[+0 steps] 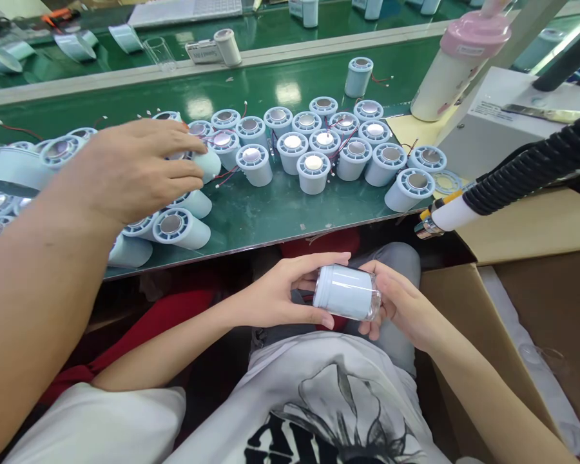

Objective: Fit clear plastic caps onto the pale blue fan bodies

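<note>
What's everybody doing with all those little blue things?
Someone's left hand and right hand hold a pale blue cylinder in a clear cover, tilted sideways. Another person's hand reaches over the left side of the green table, where many more blue cylinders are gathered.

Between the left hand [294, 293] and right hand [401, 299], the cylinder [347, 290] is pale blue under a colourless clear cover [376, 303]. Below them, the shirt [270, 380] is white with a black-and-grey print. Beyond them, the bench [251, 222] is green, its cups [314, 182] pale blue with silvery centres. Right of the right hand, the box [457, 322] is brown.
</note>
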`<state>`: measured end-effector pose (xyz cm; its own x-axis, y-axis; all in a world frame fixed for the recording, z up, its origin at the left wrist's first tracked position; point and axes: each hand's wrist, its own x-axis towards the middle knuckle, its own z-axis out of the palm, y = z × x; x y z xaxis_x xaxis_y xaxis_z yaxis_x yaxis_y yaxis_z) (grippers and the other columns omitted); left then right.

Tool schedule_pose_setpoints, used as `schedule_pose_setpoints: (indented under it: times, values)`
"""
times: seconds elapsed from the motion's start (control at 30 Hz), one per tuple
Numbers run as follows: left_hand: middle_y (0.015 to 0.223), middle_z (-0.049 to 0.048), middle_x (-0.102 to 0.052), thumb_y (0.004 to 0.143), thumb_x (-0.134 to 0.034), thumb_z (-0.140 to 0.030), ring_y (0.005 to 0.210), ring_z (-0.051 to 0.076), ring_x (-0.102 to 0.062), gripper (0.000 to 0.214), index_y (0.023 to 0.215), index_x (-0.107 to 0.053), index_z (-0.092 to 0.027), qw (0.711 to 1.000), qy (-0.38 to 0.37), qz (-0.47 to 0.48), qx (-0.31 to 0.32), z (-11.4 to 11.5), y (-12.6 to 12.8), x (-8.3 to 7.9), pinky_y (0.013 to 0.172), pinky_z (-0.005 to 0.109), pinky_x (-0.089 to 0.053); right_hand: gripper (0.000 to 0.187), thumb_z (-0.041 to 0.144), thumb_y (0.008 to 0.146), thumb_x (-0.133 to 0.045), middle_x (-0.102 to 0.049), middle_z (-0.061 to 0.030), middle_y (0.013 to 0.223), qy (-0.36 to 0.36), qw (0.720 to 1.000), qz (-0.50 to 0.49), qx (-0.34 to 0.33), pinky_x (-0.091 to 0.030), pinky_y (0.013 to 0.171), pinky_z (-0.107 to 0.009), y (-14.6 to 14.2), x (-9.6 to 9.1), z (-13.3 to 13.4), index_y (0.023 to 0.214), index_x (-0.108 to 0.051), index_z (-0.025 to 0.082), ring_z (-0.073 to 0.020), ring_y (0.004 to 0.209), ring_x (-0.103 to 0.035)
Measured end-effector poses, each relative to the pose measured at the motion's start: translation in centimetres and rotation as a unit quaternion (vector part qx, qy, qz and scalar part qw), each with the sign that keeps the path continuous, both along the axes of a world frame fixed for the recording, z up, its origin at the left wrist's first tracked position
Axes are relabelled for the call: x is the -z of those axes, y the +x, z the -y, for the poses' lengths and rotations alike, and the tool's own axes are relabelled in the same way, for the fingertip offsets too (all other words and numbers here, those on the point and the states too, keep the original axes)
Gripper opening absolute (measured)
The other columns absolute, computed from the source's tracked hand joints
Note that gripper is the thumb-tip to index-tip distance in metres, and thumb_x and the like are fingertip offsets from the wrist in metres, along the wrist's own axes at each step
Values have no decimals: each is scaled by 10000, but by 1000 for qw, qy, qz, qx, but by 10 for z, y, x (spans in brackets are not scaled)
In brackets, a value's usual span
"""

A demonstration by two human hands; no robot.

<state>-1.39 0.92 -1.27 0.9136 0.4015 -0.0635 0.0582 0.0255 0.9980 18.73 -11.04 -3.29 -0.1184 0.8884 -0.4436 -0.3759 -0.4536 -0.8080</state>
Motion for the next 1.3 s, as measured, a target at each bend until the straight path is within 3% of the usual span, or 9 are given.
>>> schedule_pose_setpoints:
  times: [0.43,0.67,0.83,1.03,1.17,1.23,1.3]
  values:
    - [1325,97,-598,687,-843,-232,1101,240,-655,743,1365,-541,-261,999,-23,-27,-13,2,-1,-5,929,341,-562,477,649,860,-598,-665,31,607,-8,1000,-17,15,-510,387,-156,-2,-1,1,983,-502,198,-137,463,-664]
    - [1102,49,-648,733,-803,-226,913,144,-655,546,1227,-572,-217,997,-21,-33,-69,-2,-4,-11,776,205,-563,567,723,759,-644,-703,-16,617,-19,997,-43,65,-474,329,-159,6,-2,5,916,-466,209,-150,402,-637]
    - [1034,44,-656,749,-787,-221,863,148,-648,472,1178,-592,-226,998,-10,-1,-68,-1,4,-7,749,196,-551,542,713,768,-644,-708,-17,637,18,988,-24,152,-477,342,-160,18,-6,27,876,-490,205,-137,418,-635]
    - [1126,57,-645,779,-755,-188,875,154,-639,423,1175,-630,-266,999,4,37,0,9,39,-2,754,213,-550,475,672,834,-585,-691,2,673,46,968,23,247,-481,371,-187,26,-13,80,912,-494,212,-141,448,-640]
    - [1278,92,-583,819,-713,-170,1060,217,-604,337,1138,-660,-262,993,1,72,91,30,79,0,811,256,-543,430,621,843,-602,-705,-9,760,47,934,67,347,-534,460,-239,26,-11,127,966,-494,224,-161,537,-668]
    - [1304,90,-558,819,-713,-152,1121,227,-578,282,1079,-683,-256,984,-2,94,149,47,101,3,843,265,-532,352,557,868,-591,-718,-15,832,38,889,85,448,-563,540,-268,29,-1,159,997,-491,244,-167,608,-684]
    - [1317,80,-535,818,-714,-142,1120,214,-575,244,1033,-688,-253,976,0,109,186,64,120,7,855,263,-523,271,495,882,-560,-720,-26,895,25,819,105,563,-583,630,-302,34,16,202,997,-488,260,-172,674,-696]
